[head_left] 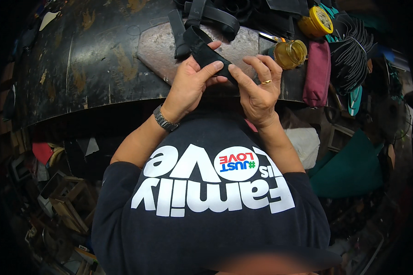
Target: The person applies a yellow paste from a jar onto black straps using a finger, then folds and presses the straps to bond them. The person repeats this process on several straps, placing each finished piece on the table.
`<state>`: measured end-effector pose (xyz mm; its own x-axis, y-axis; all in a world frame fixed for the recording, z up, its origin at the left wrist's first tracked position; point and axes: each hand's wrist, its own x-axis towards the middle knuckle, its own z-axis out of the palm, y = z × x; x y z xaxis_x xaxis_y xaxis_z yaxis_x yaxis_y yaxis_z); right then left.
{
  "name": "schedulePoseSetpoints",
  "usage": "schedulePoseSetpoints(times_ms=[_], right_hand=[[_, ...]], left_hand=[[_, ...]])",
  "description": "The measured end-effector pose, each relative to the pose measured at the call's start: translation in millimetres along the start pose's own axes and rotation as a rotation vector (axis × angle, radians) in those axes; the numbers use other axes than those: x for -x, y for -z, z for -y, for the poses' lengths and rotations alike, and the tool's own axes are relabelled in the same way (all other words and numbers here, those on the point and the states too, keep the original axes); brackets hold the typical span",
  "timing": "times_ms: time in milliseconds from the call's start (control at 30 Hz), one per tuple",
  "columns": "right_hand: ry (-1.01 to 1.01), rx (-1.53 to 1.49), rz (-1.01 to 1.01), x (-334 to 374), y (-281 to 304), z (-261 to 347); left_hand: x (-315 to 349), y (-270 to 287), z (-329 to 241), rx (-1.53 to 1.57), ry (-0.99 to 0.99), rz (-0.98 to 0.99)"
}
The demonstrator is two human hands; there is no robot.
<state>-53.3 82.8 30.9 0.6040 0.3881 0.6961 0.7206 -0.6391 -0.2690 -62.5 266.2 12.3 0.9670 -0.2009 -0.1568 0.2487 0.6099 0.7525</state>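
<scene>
A black strap piece (205,54), wide and bent into a loop at its far end, lies in my hands above the near edge of the bench. My left hand (190,85) is closed on it, thumb pressed on top and fingers underneath. At the strap's near right end, one fingertip of my right hand (260,89) presses on the surface; its other fingers are bent and lifted clear. What lies beneath that fingertip is hidden. Under the strap sits a flat grey stone slab (156,48), with more black straps (215,20) along its far side.
To the right of the slab stand an open glass jar with yellowish contents (290,54) and a yellow tub (315,22). Beyond them lie a maroon pouch (316,73) and a bundle of thin black strips (351,52). The dark worn bench (92,59) curves to the left.
</scene>
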Motion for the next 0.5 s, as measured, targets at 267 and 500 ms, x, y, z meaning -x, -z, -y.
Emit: schedulePoseSetpoints(times_ms=[267, 500], right_hand=[[-0.174, -0.53, 0.029, -2.0, 15.2, 5.3], [-0.616, -0.966, 0.046, 7.3, 9.1, -3.6]], left_hand=[[2.4, -4.9, -4.5, 0.013, -0.052, 0.001], [4.5, 17.9, -83.7, -0.308, -0.289, -0.014]])
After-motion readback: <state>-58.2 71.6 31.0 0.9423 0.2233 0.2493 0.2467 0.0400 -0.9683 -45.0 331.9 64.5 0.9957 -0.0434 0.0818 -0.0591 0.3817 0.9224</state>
